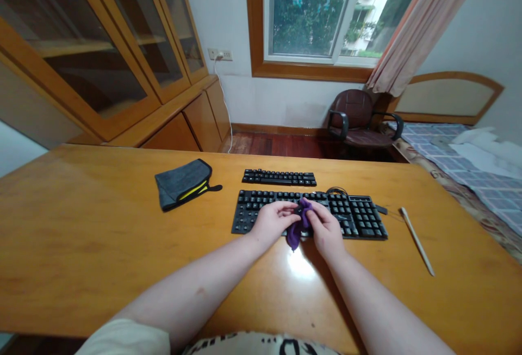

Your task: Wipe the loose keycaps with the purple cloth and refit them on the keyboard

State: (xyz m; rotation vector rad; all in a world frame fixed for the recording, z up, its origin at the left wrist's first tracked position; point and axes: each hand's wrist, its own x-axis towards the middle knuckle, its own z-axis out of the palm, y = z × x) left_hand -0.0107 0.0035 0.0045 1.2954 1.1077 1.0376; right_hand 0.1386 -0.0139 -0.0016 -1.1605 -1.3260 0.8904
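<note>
Above the front edge of a black keyboard (362, 216), my two hands meet. My left hand (272, 220) pinches a small black keycap (299, 210) between thumb and fingers. A purple cloth (293, 236) is bunched in my right hand (327, 230), pressed against the keycap, and its loose end hangs down. On the keyboard's lower left, several key positions show bare switches without caps. Behind the keyboard, loose black keycaps (279, 177) are laid out in rows. My hands hide the middle of the keyboard.
A folded grey cloth with yellow lining (183, 184) lies left on the wooden desk (101, 235). A pale stick (418, 242) rests at the right, near the keyboard's coiled cable (337, 191). Beyond the desk stand an armchair (354, 118), a bed (468, 148) and a glass-door cabinet (163, 94).
</note>
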